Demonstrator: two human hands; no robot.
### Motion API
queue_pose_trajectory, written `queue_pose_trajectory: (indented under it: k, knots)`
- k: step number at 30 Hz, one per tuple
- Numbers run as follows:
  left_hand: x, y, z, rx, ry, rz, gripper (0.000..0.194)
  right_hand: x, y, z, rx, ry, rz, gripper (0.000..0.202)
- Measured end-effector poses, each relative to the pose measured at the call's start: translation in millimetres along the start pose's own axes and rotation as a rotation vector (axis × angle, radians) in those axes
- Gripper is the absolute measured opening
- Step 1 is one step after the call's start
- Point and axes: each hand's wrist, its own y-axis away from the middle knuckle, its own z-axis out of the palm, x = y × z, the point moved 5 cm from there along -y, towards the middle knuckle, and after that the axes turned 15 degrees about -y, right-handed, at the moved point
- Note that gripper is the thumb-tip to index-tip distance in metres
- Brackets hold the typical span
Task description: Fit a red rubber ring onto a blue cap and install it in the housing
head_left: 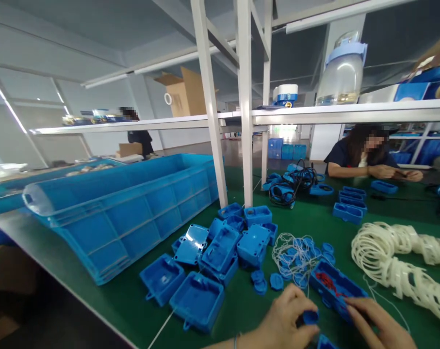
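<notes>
Blue cap pinched in left hand fingers, right hand fingers resting loosely open on blue tray

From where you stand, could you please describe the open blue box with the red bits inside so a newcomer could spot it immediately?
Start at the green table, near its front edge, between the heap of blue housings and the white ring pile. The box with red bits lies under the right hand; unlike its neighbours, it holds small red pieces.

Blue plastic housings on green mat, white rings
</notes>
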Motion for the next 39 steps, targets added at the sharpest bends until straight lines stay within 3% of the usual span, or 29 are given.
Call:
queue_pose_trajectory:
  k: [5, 9, 15, 18, 26, 33, 39]
  knots:
    - [0.1, -19.9, 15.1, -0.007, 0.132, -0.244, 0.034, -9.7, -64.7, 8.1, -0.127, 0.311, -0.060, 0.026]
    - [8.4, -44.5, 33.1, -0.104, 0.223, -0.294, 0.036, -5.8, -89.2, 17.8, -0.189, 0.357, -0.042, 0.016]
    - [24.0, -34.7, 33.0, -0.245, 0.273, -0.259, 0.033, -6.3, -92.2, 21.9, -0.240, 0.353, 0.032, 0.010]
    - [23.2, -26.6, 30.3, -0.280, 0.329, -0.277, 0.030, -0.6, -94.9, 17.2, -0.253, 0.374, 0.103, 0.020]
    - [9.7, -33.4, 26.1, -0.191, 0.574, -0.375, 0.029, -0.1, -95.7, -4.4, -0.231, 0.430, 0.174, 0.028]
    - [8.3, -36.4, 17.9, -0.162, 0.804, -0.461, 0.038, -15.3, -93.6, -24.9, -0.068, 0.351, 0.117, 0.022]
    - [9.2, -35.5, 20.8, -0.151, 1.108, -0.568, 0.037, -31.2, -69.7, -37.4, 0.100, 0.186, 0.160, 0.026]
